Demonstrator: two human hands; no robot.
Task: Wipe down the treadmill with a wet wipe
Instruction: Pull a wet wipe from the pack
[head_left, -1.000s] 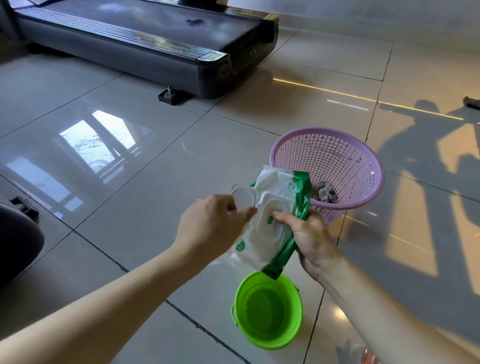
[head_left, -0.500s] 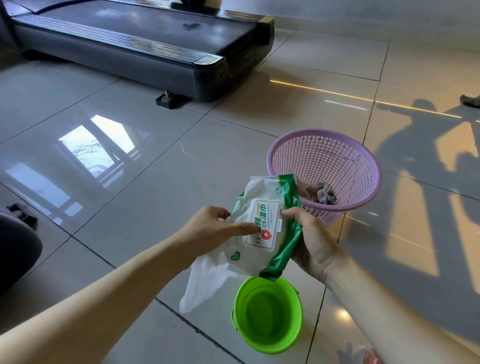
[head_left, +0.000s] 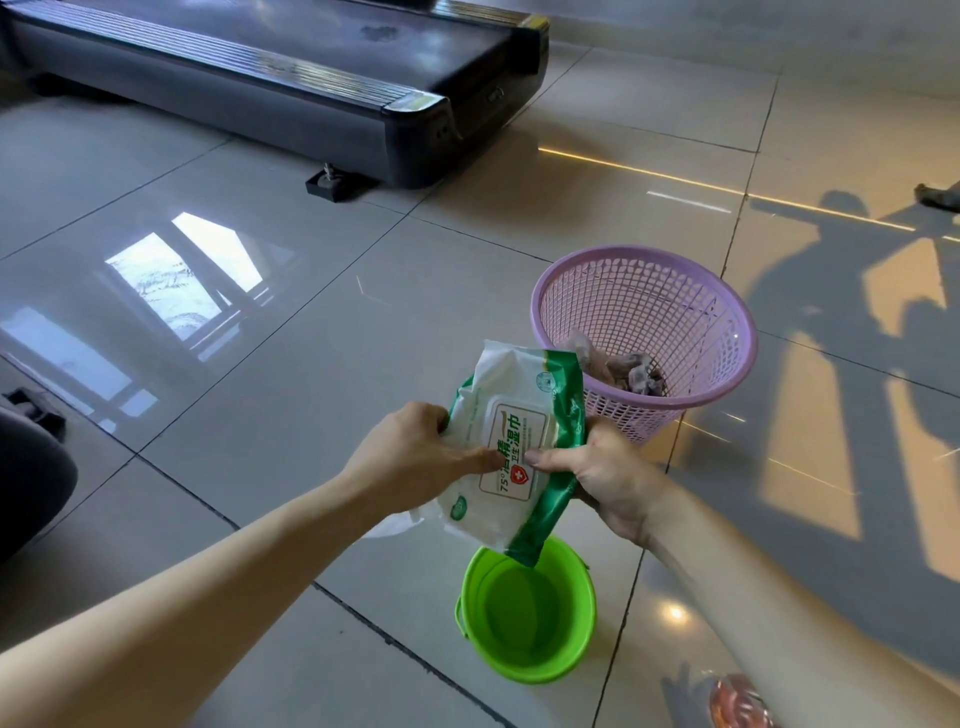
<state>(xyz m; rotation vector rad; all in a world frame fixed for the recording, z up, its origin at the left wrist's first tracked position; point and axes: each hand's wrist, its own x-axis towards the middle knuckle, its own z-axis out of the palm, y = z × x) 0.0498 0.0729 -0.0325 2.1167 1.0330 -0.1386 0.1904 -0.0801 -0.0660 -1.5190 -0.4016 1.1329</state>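
- Treadmill (head_left: 260, 67) (black, long flat deck): well ahead of both my hands, up and to the left. Neither hand touches it, so I judge no wiping has started.
- White-and-green soft plastic wet-wipe pack (head_left: 511, 395): held between my hands, off the floor.
- Left hand (head_left: 410, 457): fingers curled round the pack's left edge, thumb pressed on the labelled white flip lid (head_left: 514, 447).
- Right hand (head_left: 608, 478): gripping the pack's green right edge, thumb on the same lid, thumb tips nearly meeting.
- Lid looks shut. A thin white sheet edge (head_left: 395, 525) shows just under my left hand. Probably a drawn wipe, but mostly hidden, so I can't confirm.
- Pack long axis: runs from below my wrists up and away past my fingertips, label face toward me.
- Round green plastic bucket (head_left: 524, 608): directly below my hands, under the pack's near end.
- Lilac mesh plastic basket (head_left: 639, 306): just beyond my right hand, crumpled scraps inside.
- Left to do: put the pack down, get to the treadmill, wipe. Basically everything.
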